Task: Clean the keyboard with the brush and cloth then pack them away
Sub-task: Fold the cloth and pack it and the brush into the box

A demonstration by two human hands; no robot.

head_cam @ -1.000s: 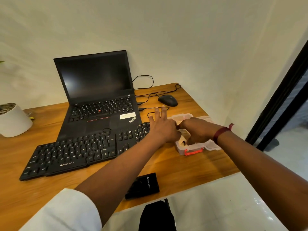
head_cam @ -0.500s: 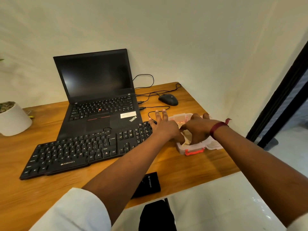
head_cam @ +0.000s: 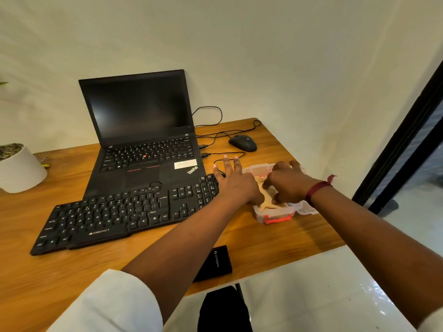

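Observation:
The black keyboard (head_cam: 119,212) lies on the wooden table in front of the laptop. To its right stands a small clear plastic box (head_cam: 260,214) with a red latch, and a beige cloth (head_cam: 266,200) sits inside it. My left hand (head_cam: 236,185) rests at the box's left edge with its fingers spread and its thumb down on the cloth. My right hand (head_cam: 287,183) is over the box, its curled fingertips pinching the cloth. The box's clear lid (head_cam: 308,208) lies open to the right. No brush is visible.
An open black laptop (head_cam: 143,130) stands behind the keyboard, with a black mouse (head_cam: 243,143) and cables at the back right. A white plant pot (head_cam: 19,171) is at far left. A black case (head_cam: 215,262) lies at the table's front edge.
My right hand has shifted over the box and its fingers now press down into the cloth. My left hand has stayed by the box's left edge.

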